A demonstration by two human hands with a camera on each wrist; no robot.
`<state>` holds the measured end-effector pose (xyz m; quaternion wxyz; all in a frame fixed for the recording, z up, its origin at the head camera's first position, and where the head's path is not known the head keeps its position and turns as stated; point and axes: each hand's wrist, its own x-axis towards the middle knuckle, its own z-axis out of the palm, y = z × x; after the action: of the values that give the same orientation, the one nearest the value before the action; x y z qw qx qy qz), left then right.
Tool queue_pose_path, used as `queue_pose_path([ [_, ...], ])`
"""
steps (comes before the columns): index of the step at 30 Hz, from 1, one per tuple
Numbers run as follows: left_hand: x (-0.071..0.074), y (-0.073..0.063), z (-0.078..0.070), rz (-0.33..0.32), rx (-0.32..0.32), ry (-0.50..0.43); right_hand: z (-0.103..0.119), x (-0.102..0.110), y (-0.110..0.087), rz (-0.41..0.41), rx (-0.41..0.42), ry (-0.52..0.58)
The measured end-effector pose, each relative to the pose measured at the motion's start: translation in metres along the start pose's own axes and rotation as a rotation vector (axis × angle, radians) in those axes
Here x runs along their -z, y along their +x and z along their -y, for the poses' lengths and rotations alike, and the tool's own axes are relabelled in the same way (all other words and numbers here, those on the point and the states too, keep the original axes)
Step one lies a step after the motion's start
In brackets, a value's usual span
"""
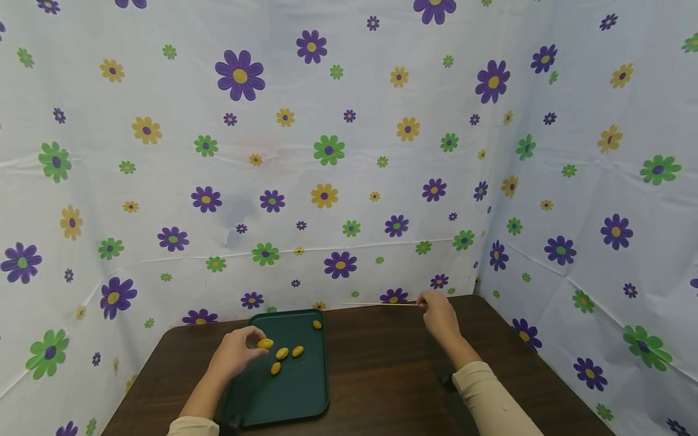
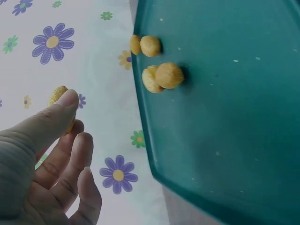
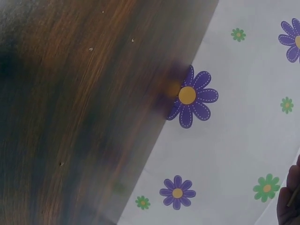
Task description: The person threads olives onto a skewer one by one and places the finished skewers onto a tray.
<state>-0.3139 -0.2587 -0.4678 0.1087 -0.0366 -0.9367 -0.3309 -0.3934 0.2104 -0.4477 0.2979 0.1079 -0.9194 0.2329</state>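
Observation:
My left hand [image 1: 234, 354] pinches a small yellow oval fruit [image 1: 265, 343] between thumb and fingertips, above the left side of a dark green tray [image 1: 300, 396]. In the left wrist view, thumb and fingers partly hide this rough-skinned fruit [image 2: 57, 93]. Several more yellow fruits [image 1: 282, 353] lie on the tray, one of them [image 1: 317, 324] near its far right corner. On the right, my right hand [image 1: 440, 318] holds one end of a long thin wooden stick [image 1: 392, 304], which points left toward the tray. Only a sliver of that hand [image 3: 290, 194] enters the right wrist view.
A dark brown wooden table [image 1: 382, 375] bears the tray on its left part. White cloth with printed flowers [image 1: 360, 181] hangs as a wall behind the table and along its sides.

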Motion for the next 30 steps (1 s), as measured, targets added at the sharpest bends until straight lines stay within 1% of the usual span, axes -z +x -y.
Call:
queue_pose_path([
  [6,0.005,0.003,-0.009,-0.013,-0.032,-0.018,0.002,-0.001,-0.001,-0.012,0.017,-0.006],
  [15,0.006,0.009,-0.015,-0.021,-0.053,-0.016,0.005,0.000,0.001,-0.052,0.053,-0.008],
  [20,0.005,0.012,-0.019,-0.019,-0.057,-0.012,0.005,0.001,0.001,-0.047,0.047,-0.009],
  [26,0.005,0.015,-0.023,-0.016,-0.064,-0.037,0.008,0.001,0.000,-0.028,0.031,0.006],
  [30,0.007,0.017,-0.026,-0.014,-0.063,-0.040,0.012,0.001,0.000,-0.036,0.037,0.017],
])
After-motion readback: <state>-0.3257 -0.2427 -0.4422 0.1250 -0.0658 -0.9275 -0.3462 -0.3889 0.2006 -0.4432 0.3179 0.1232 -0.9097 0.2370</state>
